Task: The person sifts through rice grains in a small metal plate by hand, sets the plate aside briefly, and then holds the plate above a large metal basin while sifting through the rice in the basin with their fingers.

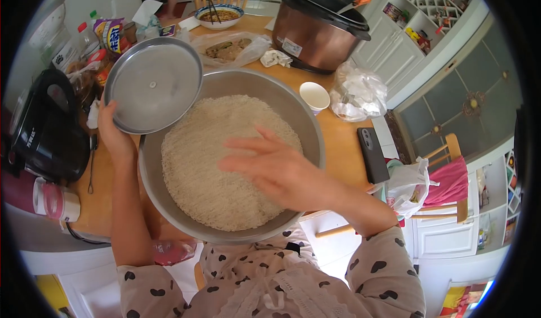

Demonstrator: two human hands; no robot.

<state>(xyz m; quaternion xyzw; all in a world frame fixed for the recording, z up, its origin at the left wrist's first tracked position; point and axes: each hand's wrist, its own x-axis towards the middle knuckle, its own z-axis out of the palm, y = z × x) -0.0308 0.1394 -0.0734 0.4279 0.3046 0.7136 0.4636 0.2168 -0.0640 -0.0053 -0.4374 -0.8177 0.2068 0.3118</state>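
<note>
A large metal basin (313, 127) full of white rice (208, 177) sits at the table edge in front of me. My left hand (116, 132) grips the lower left rim of a round metal plate (160, 92), tilted over the basin's upper left side. The plate's face toward me is bare, with a small round mark at its centre. Over the rice is my right hand (270, 163), slightly blurred, its fingers stretched out and apart with nothing in them. Whether its fingertips touch the rice I cannot tell.
Behind the basin stand a large brown rice cooker (315, 33), a paper cup (314, 96), a bowl of food (220, 17) and plastic bags (359, 91). A phone (372, 154) lies at right. At left are a black appliance (49, 129), a spoon (91, 166) and jars (55, 199).
</note>
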